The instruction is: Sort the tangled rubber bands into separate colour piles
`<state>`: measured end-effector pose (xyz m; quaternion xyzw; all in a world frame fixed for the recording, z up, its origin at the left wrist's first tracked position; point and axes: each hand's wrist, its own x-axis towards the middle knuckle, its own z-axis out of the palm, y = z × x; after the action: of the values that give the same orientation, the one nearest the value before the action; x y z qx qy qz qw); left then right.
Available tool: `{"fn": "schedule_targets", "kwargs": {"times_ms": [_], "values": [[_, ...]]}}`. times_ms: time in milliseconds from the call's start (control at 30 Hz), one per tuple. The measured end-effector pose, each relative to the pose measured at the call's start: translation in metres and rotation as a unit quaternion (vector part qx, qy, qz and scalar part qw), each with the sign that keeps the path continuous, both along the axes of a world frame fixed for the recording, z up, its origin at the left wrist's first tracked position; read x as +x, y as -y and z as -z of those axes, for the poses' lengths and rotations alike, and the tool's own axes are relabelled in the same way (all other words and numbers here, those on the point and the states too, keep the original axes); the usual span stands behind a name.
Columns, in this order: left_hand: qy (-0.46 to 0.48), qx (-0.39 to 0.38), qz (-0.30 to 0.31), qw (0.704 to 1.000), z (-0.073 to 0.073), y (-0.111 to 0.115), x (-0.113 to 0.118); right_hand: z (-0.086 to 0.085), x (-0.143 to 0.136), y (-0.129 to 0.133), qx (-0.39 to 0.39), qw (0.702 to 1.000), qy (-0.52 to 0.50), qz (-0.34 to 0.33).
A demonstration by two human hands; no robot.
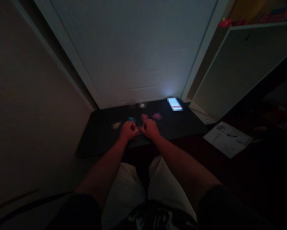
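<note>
Several small piles of thin sticks lie on a dark table (100, 134): a yellowish pile (115, 125), a blue pile (132, 119), a pink pile (144, 116) and a magenta pile (157, 116). Between my hands, near the table's front edge, is a purple pile (137, 137), partly covered. My left hand (128, 130) is closed beside it, fingertips pinched. Close to it on the right, my right hand (150, 128) is closed too, its fingertips facing the left ones. Whatever the fingertips hold is too small and dark to name.
At the table's back stand a small round clear dish (142, 105) with something white in it and, further right, a lit phone (174, 104). A white panel (138, 41) rises behind. A flat printed box (227, 139) lies right of the table, below a shelf unit (244, 60).
</note>
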<state>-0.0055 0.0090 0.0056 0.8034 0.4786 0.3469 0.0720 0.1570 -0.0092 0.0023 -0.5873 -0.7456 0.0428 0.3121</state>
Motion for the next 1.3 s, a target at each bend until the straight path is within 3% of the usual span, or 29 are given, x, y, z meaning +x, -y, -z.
{"fn": "schedule_targets", "kwargs": {"times_ms": [267,633,867,1300], "values": [[0.057,-0.02,-0.043,0.997,0.0015,0.0003,-0.0013,0.0069,0.0036,-0.0057,0.015,0.995,-0.067,0.071],[0.048,-0.017,-0.012,0.999,0.0034,-0.0002,-0.0011,0.0087,0.0045,-0.007,0.021,0.997,-0.069,0.029],[0.034,-0.027,0.007,0.999,0.0029,0.0005,-0.0006,0.0066,0.0044,-0.0037,0.025,0.997,-0.042,-0.067],[0.006,-0.004,0.028,1.0,0.0004,0.001,-0.0007,0.0037,0.0028,-0.0021,0.034,0.997,-0.022,-0.066]]}}
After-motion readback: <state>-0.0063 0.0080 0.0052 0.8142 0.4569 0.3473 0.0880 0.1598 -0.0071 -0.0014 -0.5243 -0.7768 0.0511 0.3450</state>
